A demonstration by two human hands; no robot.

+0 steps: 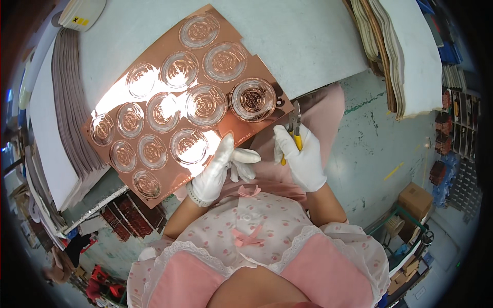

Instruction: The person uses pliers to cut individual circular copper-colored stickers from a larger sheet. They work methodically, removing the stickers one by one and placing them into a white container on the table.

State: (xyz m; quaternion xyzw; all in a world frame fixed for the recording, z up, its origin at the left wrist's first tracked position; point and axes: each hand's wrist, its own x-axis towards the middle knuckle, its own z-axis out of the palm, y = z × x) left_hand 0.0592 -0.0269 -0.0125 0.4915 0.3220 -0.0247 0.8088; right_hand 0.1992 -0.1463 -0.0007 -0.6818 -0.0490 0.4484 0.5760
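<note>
Scissors (294,126) gripped in right hand (304,159), tips at the copper sheet (179,102) edge; left hand (218,169) pinches that sheet. I'd keep it taut, cutting slowly around the round stamp (252,99).

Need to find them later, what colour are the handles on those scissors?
Yellow handles, in the right hand; head view.

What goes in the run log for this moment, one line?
left hand: grip on copper foil sheet at near edge | right hand: holds yellow-handled scissors at sheet's right corner | sheet on white table
</note>
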